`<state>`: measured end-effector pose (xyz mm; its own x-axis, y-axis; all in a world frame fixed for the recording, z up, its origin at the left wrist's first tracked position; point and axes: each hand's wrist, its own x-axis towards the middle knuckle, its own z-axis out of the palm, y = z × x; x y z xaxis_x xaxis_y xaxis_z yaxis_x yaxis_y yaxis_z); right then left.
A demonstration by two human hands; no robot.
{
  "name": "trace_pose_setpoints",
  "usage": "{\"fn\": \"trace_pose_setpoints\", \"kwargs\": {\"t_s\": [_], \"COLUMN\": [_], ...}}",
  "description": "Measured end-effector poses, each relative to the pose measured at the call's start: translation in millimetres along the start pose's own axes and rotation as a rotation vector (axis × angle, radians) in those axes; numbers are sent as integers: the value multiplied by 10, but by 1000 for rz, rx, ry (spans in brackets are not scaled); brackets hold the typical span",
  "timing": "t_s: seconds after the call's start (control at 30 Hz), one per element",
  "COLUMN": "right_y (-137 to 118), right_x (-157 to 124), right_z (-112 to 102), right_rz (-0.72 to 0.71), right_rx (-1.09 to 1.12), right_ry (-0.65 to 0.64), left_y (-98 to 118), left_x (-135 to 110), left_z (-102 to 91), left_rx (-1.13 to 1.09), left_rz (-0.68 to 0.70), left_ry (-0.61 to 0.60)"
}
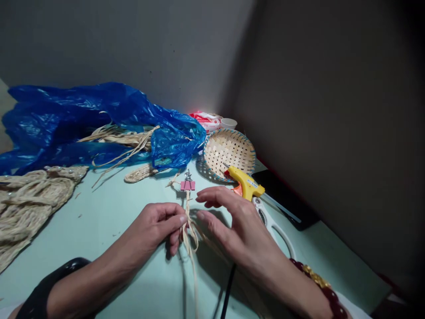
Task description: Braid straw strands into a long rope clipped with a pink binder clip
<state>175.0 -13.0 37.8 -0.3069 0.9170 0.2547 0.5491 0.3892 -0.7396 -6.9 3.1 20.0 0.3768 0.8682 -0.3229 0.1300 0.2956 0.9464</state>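
Observation:
Pale raffia strands (192, 253) hang down the middle of the table, their upper end clamped in a pink binder clip (187, 185). Just below the clip, my left hand (165, 223) pinches the strands between thumb and fingers. My right hand (229, 217) hovers to the right of them, thumb and fingers apart, with nothing visible between them. Some loose strands trail toward the front edge, and part of them passes beneath my right hand and forearm.
Behind my right hand are a yellow glue gun (247, 182), a woven basket (229, 153) and white-handled scissors (274, 228). A blue plastic bag (109, 106) holding raffia (129, 139) lies at the back left. Braided raffia work (29, 208) lies at left; a dark flat object (285, 199) is at right.

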Motion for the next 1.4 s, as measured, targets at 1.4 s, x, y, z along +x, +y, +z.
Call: {"fn": "trace_pose_setpoints", "kwargs": {"t_s": [1.4], "right_y": [157], "right_x": [41], "right_z": [232], "right_rz": [86], "right_rx": [56], "right_ry": [-146], "left_y": [24], "left_x": [-52], "left_z": [-115], "left_rx": [604], "left_rz": [48], "left_ry": [6]}}
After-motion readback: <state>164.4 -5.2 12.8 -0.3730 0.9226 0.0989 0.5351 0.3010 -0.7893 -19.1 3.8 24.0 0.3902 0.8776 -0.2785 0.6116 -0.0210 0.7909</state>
